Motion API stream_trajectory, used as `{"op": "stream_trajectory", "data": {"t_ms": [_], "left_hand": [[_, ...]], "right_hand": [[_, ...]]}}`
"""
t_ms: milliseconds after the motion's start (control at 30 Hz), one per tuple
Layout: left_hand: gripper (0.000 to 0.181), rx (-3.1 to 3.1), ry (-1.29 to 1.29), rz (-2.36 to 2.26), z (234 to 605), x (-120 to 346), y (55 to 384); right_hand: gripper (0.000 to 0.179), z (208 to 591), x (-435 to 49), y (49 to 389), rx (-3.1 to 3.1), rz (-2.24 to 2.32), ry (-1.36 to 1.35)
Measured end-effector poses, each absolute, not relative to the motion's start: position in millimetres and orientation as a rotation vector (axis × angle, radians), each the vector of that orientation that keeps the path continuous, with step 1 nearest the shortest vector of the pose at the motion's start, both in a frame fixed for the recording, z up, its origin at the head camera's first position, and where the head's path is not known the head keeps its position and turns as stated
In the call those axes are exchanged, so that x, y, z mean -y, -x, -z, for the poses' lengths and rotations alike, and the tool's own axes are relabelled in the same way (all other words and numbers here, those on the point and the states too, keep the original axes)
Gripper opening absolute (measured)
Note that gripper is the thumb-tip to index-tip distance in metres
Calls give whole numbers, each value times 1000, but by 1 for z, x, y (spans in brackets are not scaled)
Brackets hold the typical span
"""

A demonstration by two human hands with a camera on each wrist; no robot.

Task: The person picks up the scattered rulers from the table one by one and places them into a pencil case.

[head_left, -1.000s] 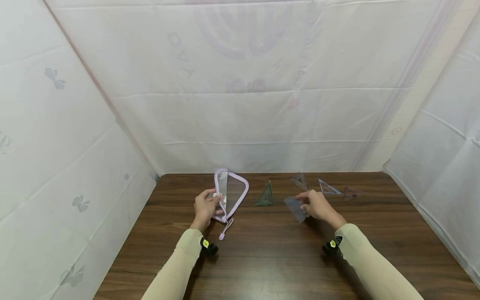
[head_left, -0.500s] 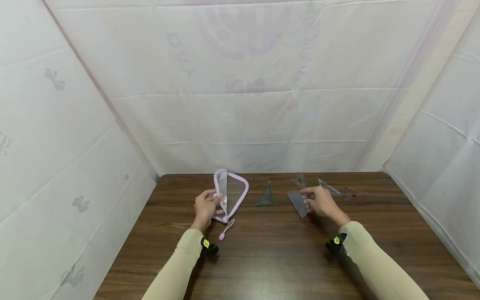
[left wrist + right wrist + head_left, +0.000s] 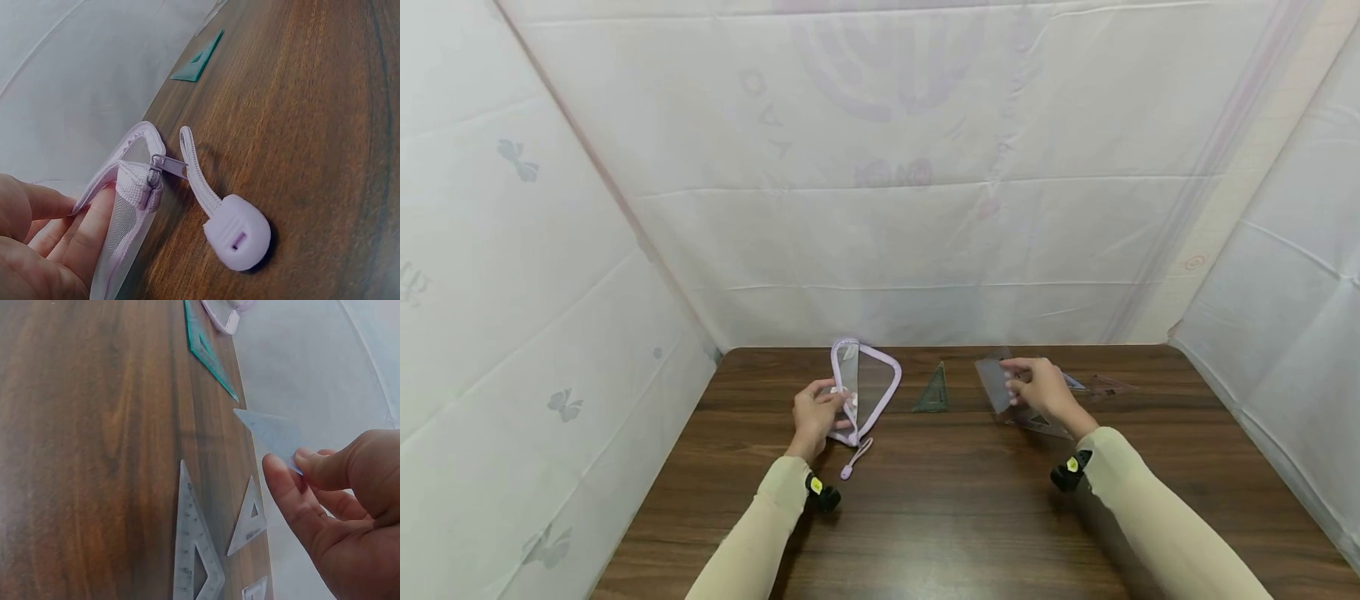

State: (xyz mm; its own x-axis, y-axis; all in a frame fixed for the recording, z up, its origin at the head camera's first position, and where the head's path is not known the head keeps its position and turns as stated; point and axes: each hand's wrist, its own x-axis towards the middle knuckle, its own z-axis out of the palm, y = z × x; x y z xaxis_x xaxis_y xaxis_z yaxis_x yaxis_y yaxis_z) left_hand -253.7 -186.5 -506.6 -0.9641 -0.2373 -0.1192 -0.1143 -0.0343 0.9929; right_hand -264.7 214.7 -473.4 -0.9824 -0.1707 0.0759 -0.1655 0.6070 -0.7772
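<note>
My left hand holds the side of a mesh zip pouch with lilac trim, thumb and fingers on its edge. The pouch's zip cord ends in a lilac tab lying over the wood. Between thumb and fingertips, my right hand pinches a thin, translucent bluish piece with a pointed corner, tilted above the far part of the table. Below that hand, a large clear set square lies flat, with a smaller clear one beside it. A green set square lies between the hands.
Right of my right hand lie a blue-edged set square, partly hidden, and a pinkish one. Behind the dark wooden table hangs a pale printed sheet, with more sheeting at both sides.
My right hand has moved away from me and slightly right with the bluish piece, and the large clear set square now shows below it. My left hand keeps its hold on the pouch.
</note>
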Motion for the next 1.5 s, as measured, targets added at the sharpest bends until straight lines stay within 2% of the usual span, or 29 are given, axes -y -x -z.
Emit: {"op": "stream_trajectory", "data": {"t_ms": [900,1500], "left_hand": [[33,2083,-408,2192,510,183,252],[32,2107,-420,2197,507,183,254]], "right_hand": [[41,466,-175,292,-2744,1489,279],[40,463,-129,313,-2617,1581,284]]}}
